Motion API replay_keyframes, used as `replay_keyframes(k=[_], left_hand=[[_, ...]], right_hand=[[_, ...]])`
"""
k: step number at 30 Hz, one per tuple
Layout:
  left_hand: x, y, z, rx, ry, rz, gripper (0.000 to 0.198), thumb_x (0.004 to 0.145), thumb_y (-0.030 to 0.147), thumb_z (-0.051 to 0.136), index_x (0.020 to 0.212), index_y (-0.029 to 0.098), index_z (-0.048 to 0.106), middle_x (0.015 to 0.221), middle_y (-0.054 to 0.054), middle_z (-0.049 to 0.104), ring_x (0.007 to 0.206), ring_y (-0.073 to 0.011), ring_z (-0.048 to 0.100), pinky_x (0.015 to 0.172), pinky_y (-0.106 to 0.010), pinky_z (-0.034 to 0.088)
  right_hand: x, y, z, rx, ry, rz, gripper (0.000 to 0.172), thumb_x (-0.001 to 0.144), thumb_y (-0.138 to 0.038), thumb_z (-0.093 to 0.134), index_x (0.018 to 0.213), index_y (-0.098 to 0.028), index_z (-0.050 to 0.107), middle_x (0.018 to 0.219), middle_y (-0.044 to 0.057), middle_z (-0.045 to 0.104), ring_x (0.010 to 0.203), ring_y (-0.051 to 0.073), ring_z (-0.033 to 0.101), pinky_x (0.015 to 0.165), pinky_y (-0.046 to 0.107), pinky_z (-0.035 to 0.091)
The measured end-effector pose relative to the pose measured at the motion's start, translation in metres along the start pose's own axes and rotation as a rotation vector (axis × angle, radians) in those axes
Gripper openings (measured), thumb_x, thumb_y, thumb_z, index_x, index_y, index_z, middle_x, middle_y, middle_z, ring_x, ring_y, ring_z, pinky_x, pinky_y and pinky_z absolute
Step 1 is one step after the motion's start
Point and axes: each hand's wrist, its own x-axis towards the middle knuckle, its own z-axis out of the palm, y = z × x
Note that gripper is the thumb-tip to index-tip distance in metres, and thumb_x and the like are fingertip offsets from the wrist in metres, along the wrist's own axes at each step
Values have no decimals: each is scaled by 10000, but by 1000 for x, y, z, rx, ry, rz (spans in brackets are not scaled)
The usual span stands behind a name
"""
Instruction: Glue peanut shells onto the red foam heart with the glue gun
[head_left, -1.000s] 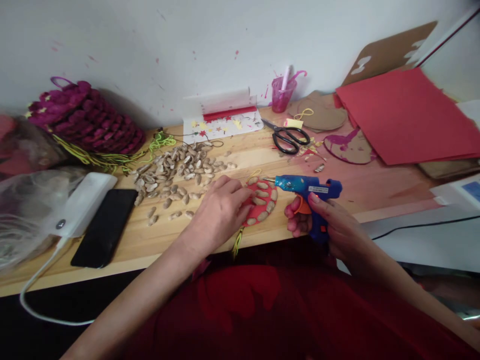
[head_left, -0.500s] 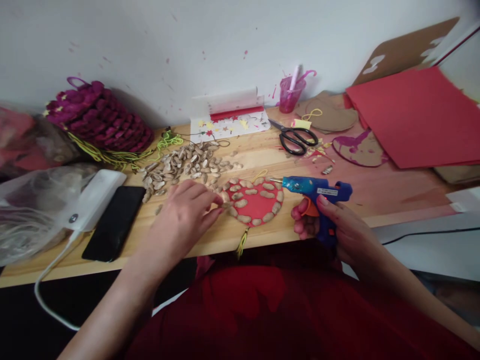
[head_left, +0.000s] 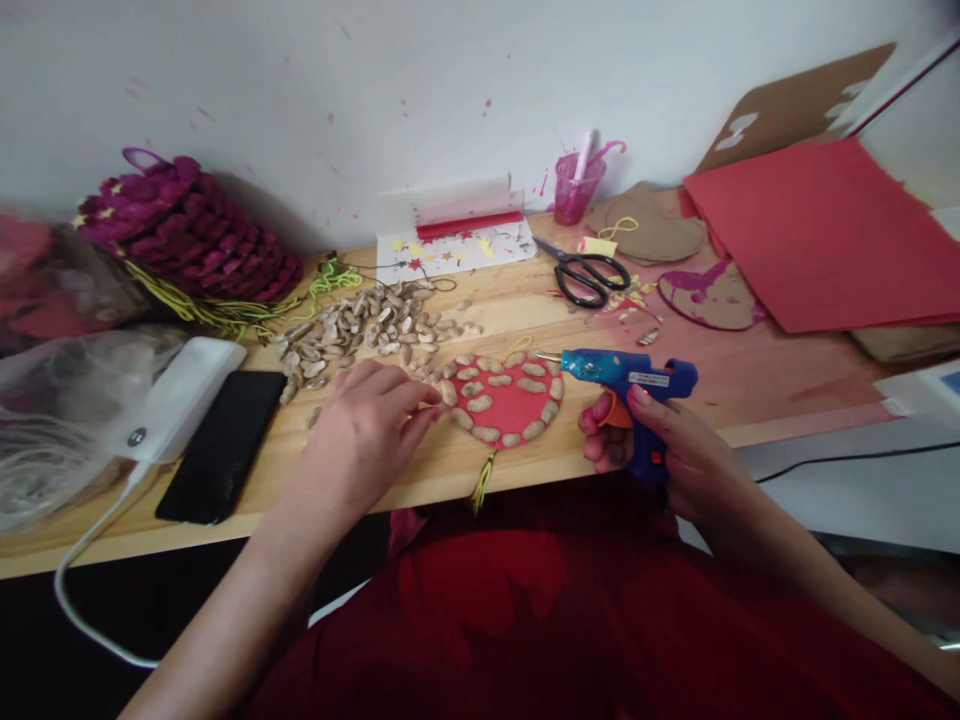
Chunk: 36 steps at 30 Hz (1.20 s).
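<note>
A red heart-shaped piece [head_left: 517, 408] lies on the table, with peanut shells [head_left: 486, 435] along its edge and several more inside it. A yellow loop shows at its top and a yellow-green tassel [head_left: 484, 484] hangs from its point. My left hand [head_left: 371, 420] is at the heart's left edge, thumb and fingertips drawn together; whatever they may pinch is too small to make out. In my right hand [head_left: 675, 450] is a blue glue gun [head_left: 626, 377], its nozzle pointing left over the heart's upper right edge. My fingers wrap its handle by the orange trigger.
Loose peanut shells [head_left: 360, 330] are heaped behind my left hand. Black-handled scissors [head_left: 589, 278] and a pink cup [head_left: 576, 190] stand farther back. Red sheets [head_left: 825, 235] lie at right. A phone [head_left: 221, 445], a white power bank [head_left: 180, 400] and a purple layered ornament [head_left: 195, 235] occupy the left.
The view has shifted slightly, so the table things sit a little farther left. Both hands stay in nearly the same places by the heart, the glue gun still in the right.
</note>
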Motion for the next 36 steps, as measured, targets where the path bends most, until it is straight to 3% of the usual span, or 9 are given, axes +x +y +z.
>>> replay_keyframes(k=[4,12,17,20,22,28,36], left_hand=[[14,21,16,-135,-19,113,114,952,225,604,957,199,715,908,-68,659,893,-230,560,849,-392,465],[37,50,35,-84,-132,107,80,920,181,607,863,176,663,942,-95,635,936,-270,517,857,-450,450],[31,38,18,14,-97,121,87,890,150,609,821,196,633,893,-86,648,917,-279,538,790,-446,431],[25,21,-1,256,93,-26,124,911,193,609,795,230,633,826,-79,643,901,-303,543,753,-462,393],[22,14,-8,355,137,-89,147,930,163,573,827,232,652,844,-85,664,909,-314,550,741,-468,377],[24,28,7,108,-44,42,98,925,251,641,844,218,686,865,-67,703,888,-281,570,772,-447,401],[31,32,18,88,-81,21,138,926,221,636,804,218,701,839,-66,708,883,-271,553,812,-452,407]], right_hand=[[0,-1,1,-13,-2,-8,340,774,-504,791,723,-183,690,812,73,730,634,170,706,562,247,573],[3,2,-6,-40,-29,-10,336,786,-544,770,763,-212,723,844,80,738,645,193,713,574,300,587],[2,2,-5,-26,-42,-7,322,780,-537,779,756,-221,723,844,70,739,637,184,709,568,293,585],[3,2,-6,-19,-42,3,331,768,-548,783,766,-223,718,884,78,749,676,202,720,563,297,586],[4,2,-6,-13,-38,10,329,763,-544,788,769,-222,715,902,84,753,712,215,729,559,294,584],[4,3,-7,-15,-48,6,322,807,-530,755,773,-212,722,837,71,744,618,174,699,576,287,590],[4,6,-10,-23,-69,7,327,844,-541,720,803,-217,738,808,69,741,628,173,700,594,285,592]])
